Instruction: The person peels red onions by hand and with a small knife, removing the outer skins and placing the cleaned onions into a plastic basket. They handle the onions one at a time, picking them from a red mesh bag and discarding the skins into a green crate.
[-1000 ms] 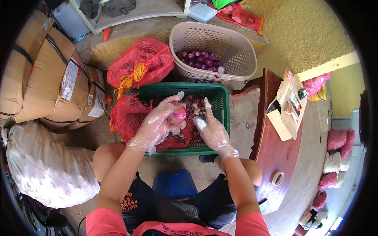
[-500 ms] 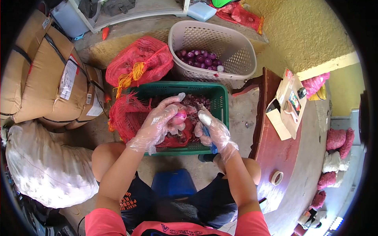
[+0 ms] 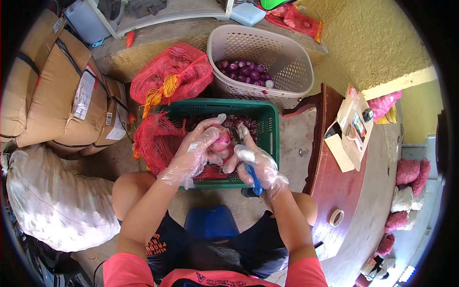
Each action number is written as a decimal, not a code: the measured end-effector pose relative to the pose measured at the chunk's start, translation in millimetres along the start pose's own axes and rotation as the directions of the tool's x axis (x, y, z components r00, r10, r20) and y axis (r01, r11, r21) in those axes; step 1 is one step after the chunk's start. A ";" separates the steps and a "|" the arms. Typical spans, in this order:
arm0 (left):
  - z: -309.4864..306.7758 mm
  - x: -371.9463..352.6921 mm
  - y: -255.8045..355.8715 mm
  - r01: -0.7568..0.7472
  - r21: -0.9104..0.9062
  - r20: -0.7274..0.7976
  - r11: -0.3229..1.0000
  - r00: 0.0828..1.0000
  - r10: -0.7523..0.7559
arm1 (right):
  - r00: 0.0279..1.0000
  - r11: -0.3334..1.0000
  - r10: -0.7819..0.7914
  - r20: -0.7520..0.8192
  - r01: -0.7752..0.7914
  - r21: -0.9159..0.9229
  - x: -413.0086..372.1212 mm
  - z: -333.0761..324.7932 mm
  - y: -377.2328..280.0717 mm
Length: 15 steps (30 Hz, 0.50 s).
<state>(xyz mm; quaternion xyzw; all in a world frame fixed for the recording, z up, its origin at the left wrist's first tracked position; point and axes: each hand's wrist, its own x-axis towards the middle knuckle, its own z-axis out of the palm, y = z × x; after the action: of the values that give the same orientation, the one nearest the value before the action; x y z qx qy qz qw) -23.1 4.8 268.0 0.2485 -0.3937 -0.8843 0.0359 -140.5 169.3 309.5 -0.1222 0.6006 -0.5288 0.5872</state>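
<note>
Presumably for stability, my left hand (image 3: 191, 152) curls fingers round a red onion (image 3: 222, 139) while my right hand (image 3: 264, 166) grips a blue handle (image 3: 255, 180).

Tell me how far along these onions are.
Looks partway through. Smooth purple onions in the pale basket appear done. In hand: one pinkish onion in the left hand, a blue-handled tool in the right hand. Probably left: the bulging red mesh bag beyond the green crate; I can't count its contents.
</note>
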 end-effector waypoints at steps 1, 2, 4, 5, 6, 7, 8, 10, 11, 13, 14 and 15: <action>-0.6 -0.4 1.3 -0.004 0.014 0.000 1.000 1.000 0.004 | 0.999 0.991 0.007 -0.043 -0.013 -0.136 0.3 0.4 -3.4; -1.0 -0.4 2.0 -0.008 0.028 0.000 1.000 1.000 0.008 | 0.988 0.961 -0.123 -0.092 0.096 -0.259 6.0 -1.5 4.2; -1.0 1.2 0.5 -0.033 0.028 -0.022 0.999 0.999 0.033 | 0.942 0.845 -0.318 -0.108 0.229 -0.484 16.3 -3.8 19.7; -1.0 2.0 -0.4 -0.045 0.027 -0.033 0.999 0.998 0.046 | 0.921 0.773 -0.379 -0.093 0.260 -0.578 17.5 -5.7 25.0; -1.5 2.8 -0.7 -0.050 0.002 -0.016 0.999 0.999 0.050 | 0.929 0.718 -0.367 -0.047 0.251 -0.649 12.4 -5.1 20.3; -2.5 3.6 -0.5 -0.055 -0.022 0.000 0.998 0.998 0.055 | 0.922 0.671 -0.386 -0.017 0.268 -0.691 12.8 -4.5 22.8; -3.5 4.0 -0.7 -0.058 -0.044 0.017 0.997 0.998 0.059 | 0.914 0.622 -0.405 0.012 0.285 -0.729 13.1 -3.9 25.3; -6.8 4.8 -3.2 -0.075 -0.025 0.032 0.997 0.997 0.076 | 0.915 0.568 -0.400 0.055 0.294 -0.769 12.8 -2.7 27.2; -7.4 5.2 -3.8 -0.083 -0.016 0.041 0.996 0.996 0.084 | 0.912 0.568 -0.407 0.055 0.300 -0.767 11.9 -1.2 26.0; -4.3 3.6 -1.4 -0.095 0.007 0.032 0.995 0.995 0.095 | 0.909 0.570 -0.412 0.063 0.311 -0.761 10.6 0.6 23.8; -3.2 3.0 -0.5 -0.101 0.018 0.027 0.995 0.995 0.100 | 0.910 0.572 -0.409 0.071 0.316 -0.757 10.7 0.7 23.2; -3.9 2.9 -1.2 -0.102 0.020 0.030 0.995 0.994 0.102 | 0.910 0.575 -0.407 0.079 0.322 -0.752 10.7 0.7 22.9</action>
<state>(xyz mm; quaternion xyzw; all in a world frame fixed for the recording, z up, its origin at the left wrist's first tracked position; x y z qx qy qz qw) -23.7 2.2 263.7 0.2158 -0.4160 -0.8804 0.0727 -132.1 170.1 285.7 -0.4469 0.7553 -0.3477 0.3299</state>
